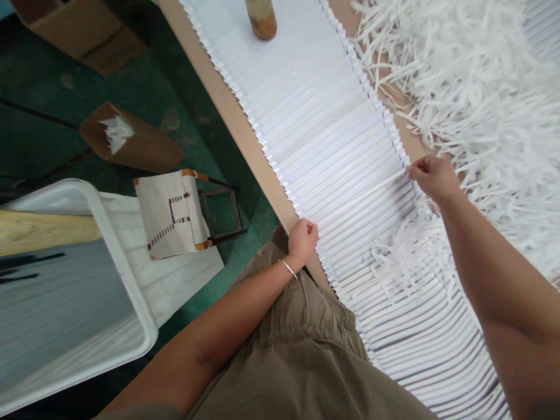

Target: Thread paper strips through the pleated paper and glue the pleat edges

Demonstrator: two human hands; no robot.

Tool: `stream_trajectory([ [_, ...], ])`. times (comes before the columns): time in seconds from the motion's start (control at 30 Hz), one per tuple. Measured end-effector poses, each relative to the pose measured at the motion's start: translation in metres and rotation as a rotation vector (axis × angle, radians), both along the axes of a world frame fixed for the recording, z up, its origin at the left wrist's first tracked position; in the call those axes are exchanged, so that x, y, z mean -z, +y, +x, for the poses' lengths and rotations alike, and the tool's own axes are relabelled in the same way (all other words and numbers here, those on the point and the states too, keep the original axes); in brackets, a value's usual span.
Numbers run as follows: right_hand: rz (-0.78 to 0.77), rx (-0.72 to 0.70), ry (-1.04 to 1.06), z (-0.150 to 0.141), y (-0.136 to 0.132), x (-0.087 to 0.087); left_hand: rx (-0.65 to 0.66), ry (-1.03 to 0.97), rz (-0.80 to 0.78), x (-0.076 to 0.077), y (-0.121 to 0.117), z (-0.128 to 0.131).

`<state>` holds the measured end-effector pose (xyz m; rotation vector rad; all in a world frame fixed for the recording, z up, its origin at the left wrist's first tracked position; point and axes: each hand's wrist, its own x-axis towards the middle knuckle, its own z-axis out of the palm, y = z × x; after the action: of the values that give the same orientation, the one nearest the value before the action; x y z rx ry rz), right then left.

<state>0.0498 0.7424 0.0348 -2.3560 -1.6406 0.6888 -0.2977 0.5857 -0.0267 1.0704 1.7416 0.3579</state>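
Note:
A long overlapping row of flat white paper-like pieces (pixel 336 140) lies along the table in front of me. A narrow white strip (pixel 363 197) is stretched across the row between my two hands. My right hand (pixel 433 175) pinches its far end between thumb and fingertips at the row's right edge. At the near edge, my left hand (pixel 303 240) is closed, fingertips together where the strip's other end runs in; the exact grip is partly hidden. Loose white strips (pixel 405 256) lie curled on the row just below the right hand.
A large heap of white strips (pixel 494 116) covers the right side. A jar with brown contents (pixel 262 20) stands on the row's far part. Left of the table edge (pixel 236 116) are a stool (pixel 170 216), a white tub (pixel 126 262) and cardboard boxes (pixel 144 143).

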Motion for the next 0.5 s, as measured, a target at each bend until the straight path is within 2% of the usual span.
stream_trajectory([
  [0.23, 0.059, -0.038, 0.021, -0.001, 0.003, 0.012, 0.028, 0.033, -0.010, -0.008, 0.004, 0.000],
  [0.5, 0.099, -0.103, -0.071, -0.004, 0.009, 0.023, 0.110, 0.114, 0.021, -0.014, 0.007, 0.000],
])
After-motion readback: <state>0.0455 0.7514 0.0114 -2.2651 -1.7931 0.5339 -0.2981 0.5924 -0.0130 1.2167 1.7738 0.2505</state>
